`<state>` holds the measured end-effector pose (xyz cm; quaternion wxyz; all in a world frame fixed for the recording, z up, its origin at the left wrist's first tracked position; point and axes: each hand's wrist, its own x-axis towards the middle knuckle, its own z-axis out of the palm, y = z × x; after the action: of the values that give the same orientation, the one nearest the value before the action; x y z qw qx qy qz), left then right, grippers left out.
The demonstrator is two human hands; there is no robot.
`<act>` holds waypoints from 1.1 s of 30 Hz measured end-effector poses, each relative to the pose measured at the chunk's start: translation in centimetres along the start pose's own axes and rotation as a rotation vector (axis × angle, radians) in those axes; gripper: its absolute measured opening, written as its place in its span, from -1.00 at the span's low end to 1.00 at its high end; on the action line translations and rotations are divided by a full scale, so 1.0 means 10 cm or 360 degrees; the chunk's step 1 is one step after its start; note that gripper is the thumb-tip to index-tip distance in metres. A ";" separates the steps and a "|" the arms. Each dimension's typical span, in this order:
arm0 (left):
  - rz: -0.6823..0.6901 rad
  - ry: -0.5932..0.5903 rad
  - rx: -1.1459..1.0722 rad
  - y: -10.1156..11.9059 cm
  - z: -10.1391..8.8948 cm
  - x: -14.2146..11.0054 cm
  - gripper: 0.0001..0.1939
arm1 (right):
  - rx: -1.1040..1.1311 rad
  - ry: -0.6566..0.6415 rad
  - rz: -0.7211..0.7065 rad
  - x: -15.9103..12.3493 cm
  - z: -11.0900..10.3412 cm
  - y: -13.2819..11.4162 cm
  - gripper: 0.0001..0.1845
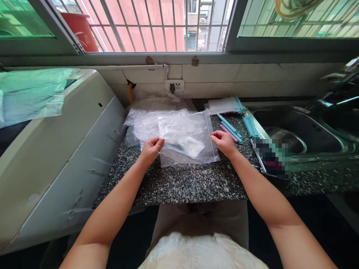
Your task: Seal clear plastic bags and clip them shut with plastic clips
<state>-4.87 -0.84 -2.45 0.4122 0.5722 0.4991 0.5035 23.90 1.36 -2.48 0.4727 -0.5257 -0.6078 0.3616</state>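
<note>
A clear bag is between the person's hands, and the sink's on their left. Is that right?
No, the sink is on their right, as the head view shows. A clear bag is between the left hand and right hand.

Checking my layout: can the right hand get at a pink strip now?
Probably yes: a pink strip lies beside the right hand, nothing visibly between, though it seems to be pinching the clear bag.

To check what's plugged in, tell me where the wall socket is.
In the head view, the wall socket is at upper centre, on the tiled wall below the window frame and just behind the clear plastic bags.
</note>
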 end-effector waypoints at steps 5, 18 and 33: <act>-0.0035 0.0003 0.0045 -0.01 -0.01 0.01 -0.62 | 0.0026 0.0088 -0.0022 0.03 -0.07 -0.03 -0.79; -0.0103 -0.0014 0.0032 -0.02 -0.01 0.01 -0.64 | 0.0081 0.0126 -0.0062 0.03 -0.08 -0.04 -0.83; -0.0210 -0.0281 0.0060 -0.01 0.03 -0.03 -0.58 | 0.0171 0.0335 -0.0101 0.09 -0.10 0.05 -0.83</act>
<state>-4.63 -1.09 -2.61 0.4759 0.5879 0.5068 0.4135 24.95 2.30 -2.44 0.5726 -0.5150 -0.5509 0.3215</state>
